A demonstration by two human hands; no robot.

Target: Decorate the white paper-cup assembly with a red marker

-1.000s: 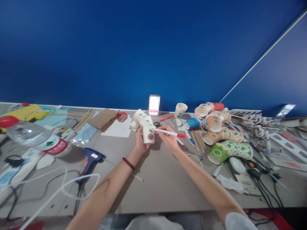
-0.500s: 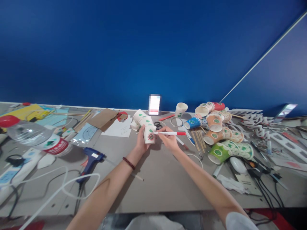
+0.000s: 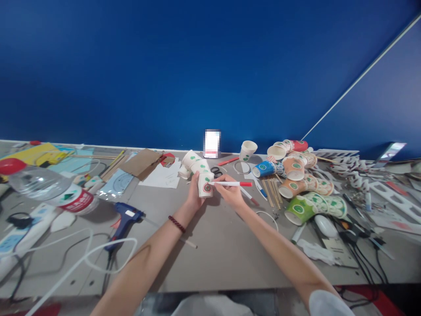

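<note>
Paper Cups and Marker: Hand Positions

The left hand (image 3: 195, 195) is clamped on the joined white paper cups (image 3: 199, 170), above the table (image 3: 223, 259). The right hand (image 3: 232, 192) grips the red-ended marker (image 3: 234, 184), its tip at the nearest cup. Scissors (image 3: 215, 171) lie just beyond.

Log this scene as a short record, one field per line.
left hand: left hand grips joined white paper cups
right hand: right hand holds a white marker with a red end
marker tip: at the nearest cup's side; contact unclear
behind the hands: scissors, upright white cup
left side: bottle with red cap, blue glue gun
right side: green cup, wooden sticks
surface: grey table
backdrop: blue wall
</note>
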